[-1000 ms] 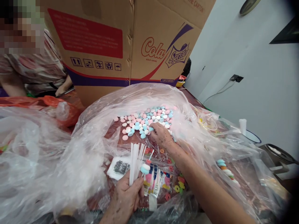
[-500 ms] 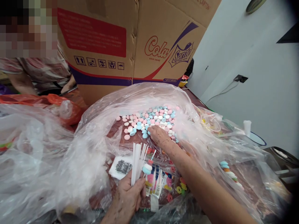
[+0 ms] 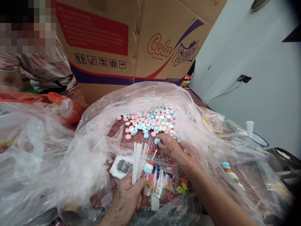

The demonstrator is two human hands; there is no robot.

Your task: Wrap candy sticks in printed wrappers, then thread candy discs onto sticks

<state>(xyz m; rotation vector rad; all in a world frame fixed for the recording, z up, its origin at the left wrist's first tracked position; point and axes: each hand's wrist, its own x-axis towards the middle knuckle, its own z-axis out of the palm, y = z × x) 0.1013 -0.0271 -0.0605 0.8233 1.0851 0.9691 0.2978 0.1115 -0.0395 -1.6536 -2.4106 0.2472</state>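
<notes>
My left hand grips a bundle of white sticks upright, together with one stick threaded with a few candies. My right hand pinches a light blue round candy just below a heap of pink, blue and white candies. The heap lies on a large clear plastic bag spread open on the table.
A big cardboard carton stands behind the heap. A person in a patterned top sits at the far left. Small coloured ring candies and printed packets lie near my hands. A finished candy stick lies at the right.
My right hand has drawn back from the candy heap toward me, now pinching a blue candy. My left hand has kept its hold on the sticks.
</notes>
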